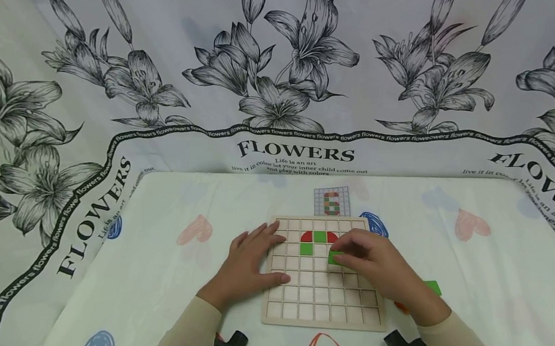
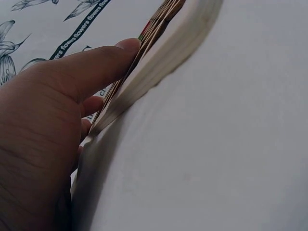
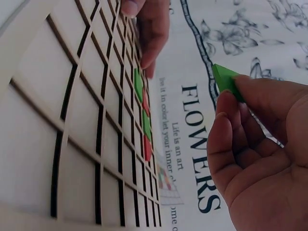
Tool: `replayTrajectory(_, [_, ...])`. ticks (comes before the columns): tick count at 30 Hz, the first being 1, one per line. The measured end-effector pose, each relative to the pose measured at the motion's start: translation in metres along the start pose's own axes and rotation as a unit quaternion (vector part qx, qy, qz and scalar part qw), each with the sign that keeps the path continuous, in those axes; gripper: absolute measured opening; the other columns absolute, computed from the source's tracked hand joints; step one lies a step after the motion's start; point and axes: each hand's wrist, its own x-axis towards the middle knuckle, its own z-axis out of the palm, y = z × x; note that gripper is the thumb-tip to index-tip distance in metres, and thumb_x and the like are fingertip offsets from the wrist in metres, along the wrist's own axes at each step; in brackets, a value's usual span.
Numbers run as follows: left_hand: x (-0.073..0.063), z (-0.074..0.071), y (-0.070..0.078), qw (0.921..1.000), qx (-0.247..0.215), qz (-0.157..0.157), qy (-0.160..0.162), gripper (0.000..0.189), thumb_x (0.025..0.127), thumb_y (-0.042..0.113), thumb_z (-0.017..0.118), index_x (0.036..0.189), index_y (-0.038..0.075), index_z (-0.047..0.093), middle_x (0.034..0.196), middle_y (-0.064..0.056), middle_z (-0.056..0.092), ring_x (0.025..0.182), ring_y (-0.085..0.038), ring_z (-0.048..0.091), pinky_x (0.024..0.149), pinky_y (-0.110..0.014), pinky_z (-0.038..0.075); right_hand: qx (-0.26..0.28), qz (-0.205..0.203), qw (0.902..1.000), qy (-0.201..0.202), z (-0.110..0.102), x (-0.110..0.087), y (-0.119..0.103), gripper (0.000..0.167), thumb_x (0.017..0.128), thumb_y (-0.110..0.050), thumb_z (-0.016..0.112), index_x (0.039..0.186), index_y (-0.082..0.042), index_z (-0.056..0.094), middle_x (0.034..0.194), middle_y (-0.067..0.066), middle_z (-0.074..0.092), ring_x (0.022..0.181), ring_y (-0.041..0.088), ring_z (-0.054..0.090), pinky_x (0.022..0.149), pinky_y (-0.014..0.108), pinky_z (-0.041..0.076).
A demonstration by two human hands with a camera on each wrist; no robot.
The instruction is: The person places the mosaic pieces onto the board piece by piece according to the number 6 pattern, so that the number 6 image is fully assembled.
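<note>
A wooden grid board [image 1: 321, 313] lies on the table. Near its far side sit a red rounded tile [image 1: 307, 236], a green square tile [image 1: 320, 236], another red tile [image 1: 332, 238] and a second green tile [image 1: 307, 249]. My right hand [image 1: 375, 259] pinches a green tile [image 3: 225, 82] between thumb and fingertips, held above the grid just right of these tiles. In the right wrist view the held tile shows apart from the board. My left hand [image 1: 248, 260] rests on the board's left edge with its fingers spread, thumb [image 2: 103, 67] lying across the frame.
A small printed card [image 1: 332, 201] with a coloured grid pattern lies behind the board. Beside my right wrist are a green piece [image 1: 432, 287] and an orange piece [image 1: 401, 307], partly hidden. Black curved pieces [image 1: 231, 345] show by each forearm. A flower-printed cloth [image 1: 290, 56] rises behind.
</note>
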Motion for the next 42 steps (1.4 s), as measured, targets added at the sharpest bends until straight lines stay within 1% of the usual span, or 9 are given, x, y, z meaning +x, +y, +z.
replayTrajectory(6, [0.001, 0.0, 0.0, 1.0, 0.003, 0.007, 0.001, 0.083, 0.09, 0.072, 0.075, 0.159, 0.03, 0.053, 0.178, 0.015, 0.023, 0.163, -0.011, 0.014, 0.127, -0.054, 0.007, 0.007, 0.018, 0.9998, -0.001, 0.008, 0.007, -0.002, 0.008, 0.101, -0.015, 0.081, 0.108, -0.018, 0.078, 0.107, -0.005, 0.072, 0.094, 0.022, 0.068, 0.084, 0.031, 0.058])
replayTrajectory(10, [0.001, 0.0, 0.0, 0.9999, -0.002, 0.011, 0.006, 0.083, 0.09, 0.071, 0.076, 0.158, 0.029, 0.054, 0.178, 0.013, 0.025, 0.163, -0.013, 0.017, 0.127, -0.055, 0.008, 0.004, 0.008, 1.0, -0.003, 0.014, 0.012, -0.002, 0.009, 0.101, -0.013, 0.08, 0.109, -0.018, 0.078, 0.106, -0.005, 0.072, 0.093, 0.022, 0.067, 0.083, 0.032, 0.058])
replayTrajectory(15, [0.001, 0.0, -0.002, 1.0, 0.001, 0.008, 0.0, 0.084, 0.09, 0.074, 0.074, 0.159, 0.031, 0.053, 0.178, 0.015, 0.023, 0.162, -0.009, 0.014, 0.127, -0.051, 0.006, -0.003, -0.005, 1.0, -0.005, 0.021, 0.02, -0.003, 0.01, 0.102, -0.013, 0.079, 0.111, -0.017, 0.079, 0.106, -0.008, 0.072, 0.094, 0.019, 0.068, 0.085, 0.033, 0.058])
replayTrajectory(22, [0.002, 0.0, -0.002, 0.9999, -0.003, 0.01, 0.003, 0.084, 0.09, 0.071, 0.076, 0.159, 0.029, 0.054, 0.178, 0.015, 0.023, 0.163, -0.01, 0.015, 0.127, -0.05, 0.005, 0.008, 0.001, 1.0, 0.001, 0.029, 0.028, -0.005, 0.007, 0.102, -0.014, 0.08, 0.109, -0.016, 0.078, 0.104, -0.007, 0.072, 0.091, 0.021, 0.065, 0.081, 0.032, 0.057])
replayTrajectory(26, [0.002, 0.0, -0.003, 1.0, -0.003, 0.009, -0.001, 0.084, 0.09, 0.071, 0.076, 0.16, 0.03, 0.053, 0.178, 0.016, 0.022, 0.163, -0.01, 0.013, 0.127, -0.05, 0.004, 0.013, -0.002, 0.9999, 0.006, 0.033, 0.031, -0.005, 0.007, 0.101, -0.012, 0.08, 0.108, -0.015, 0.078, 0.104, -0.007, 0.072, 0.092, 0.021, 0.066, 0.083, 0.032, 0.057])
replayTrajectory(29, [0.002, 0.0, -0.003, 0.9999, -0.004, 0.01, -0.001, 0.084, 0.091, 0.07, 0.076, 0.16, 0.029, 0.053, 0.178, 0.016, 0.022, 0.163, -0.011, 0.014, 0.127, -0.051, 0.004, 0.006, 0.013, 0.9998, 0.011, 0.038, 0.033, -0.001, 0.009, 0.101, -0.012, 0.079, 0.108, -0.017, 0.078, 0.103, -0.007, 0.072, 0.092, 0.02, 0.066, 0.083, 0.032, 0.057])
replayTrajectory(34, [0.002, -0.001, -0.002, 0.9999, -0.005, 0.009, -0.001, 0.084, 0.091, 0.07, 0.077, 0.16, 0.029, 0.053, 0.178, 0.016, 0.022, 0.163, -0.012, 0.014, 0.127, -0.051, 0.005, 0.001, 0.048, 0.9988, 0.013, 0.045, 0.033, 0.01, 0.006, 0.102, -0.012, 0.079, 0.107, -0.015, 0.078, 0.1, -0.005, 0.071, 0.091, 0.02, 0.063, 0.082, 0.032, 0.055])
replayTrajectory(38, [0.001, -0.001, -0.002, 1.0, -0.002, 0.007, 0.001, 0.084, 0.091, 0.071, 0.076, 0.16, 0.029, 0.053, 0.178, 0.016, 0.022, 0.163, -0.011, 0.014, 0.127, -0.051, 0.005, -0.005, 0.061, 0.9981, 0.0, 0.052, 0.031, 0.017, 0.005, 0.102, -0.012, 0.078, 0.106, -0.016, 0.077, 0.098, -0.006, 0.069, 0.092, 0.018, 0.063, 0.084, 0.033, 0.054])
replayTrajectory(42, [0.0, -0.003, 0.0, 0.9999, -0.004, 0.012, 0.007, 0.083, 0.091, 0.069, 0.077, 0.159, 0.027, 0.054, 0.178, 0.012, 0.024, 0.163, -0.013, 0.016, 0.127, -0.054, 0.008, -0.016, 0.064, 0.9978, -0.011, 0.056, 0.029, 0.019, 0.007, 0.104, -0.012, 0.076, 0.107, -0.018, 0.077, 0.099, -0.007, 0.068, 0.093, 0.019, 0.063, 0.086, 0.036, 0.055])
